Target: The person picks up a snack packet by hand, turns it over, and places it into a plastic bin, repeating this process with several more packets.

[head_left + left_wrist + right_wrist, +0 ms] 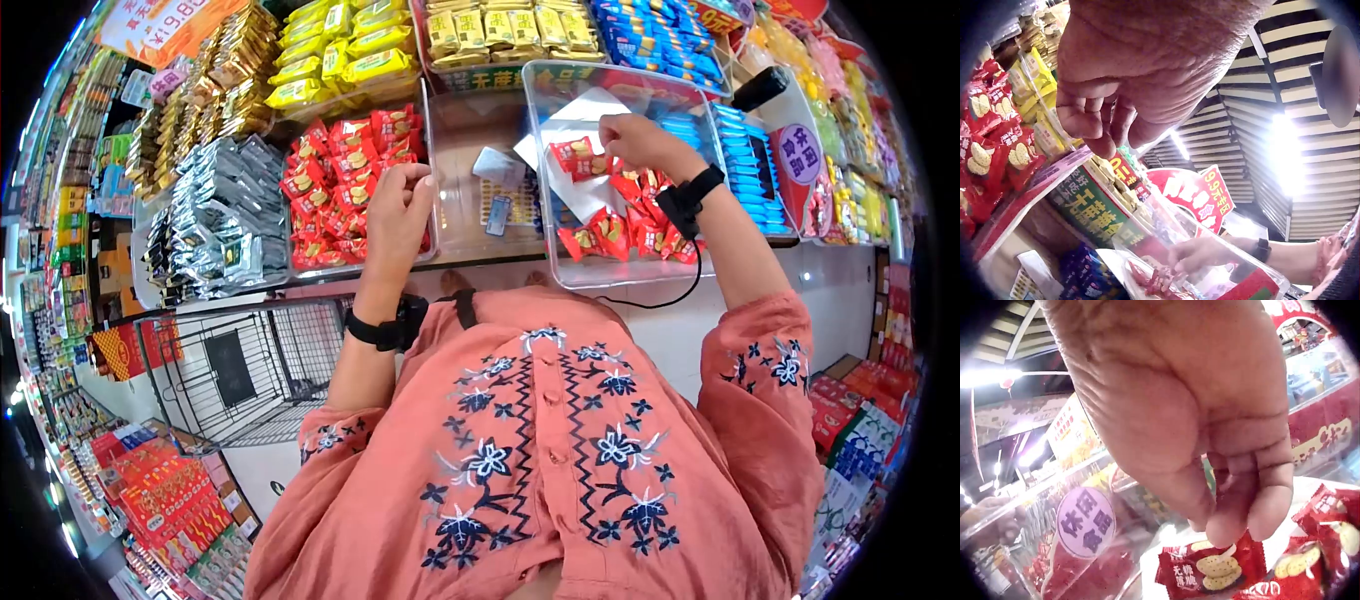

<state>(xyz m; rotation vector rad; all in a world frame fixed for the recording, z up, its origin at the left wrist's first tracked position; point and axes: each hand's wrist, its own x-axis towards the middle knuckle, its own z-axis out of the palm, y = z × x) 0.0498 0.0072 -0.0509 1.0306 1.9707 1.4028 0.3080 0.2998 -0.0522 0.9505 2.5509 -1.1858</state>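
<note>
My right hand [645,143] is over the clear plastic bin at the right. In the right wrist view its thumb and fingertips come together at the upper edge of a red snack packet [1200,575] with round biscuits printed on it. That packet lies on a white sheet [590,108] in the bin, beside several more red packets [640,215]. Loosely curled and holding nothing, my left hand [398,205] hovers at the right side of a bin heaped with the same red packets [340,190].
Between the bins is a wooden shelf section [460,135] with a few small packets [497,205]. Grey packets [225,215] fill a bin at left, yellow ones [345,50] behind, blue ones [750,165] at right. A wire cart [235,370] stands below left. A black cable [650,303] hangs from the right wrist.
</note>
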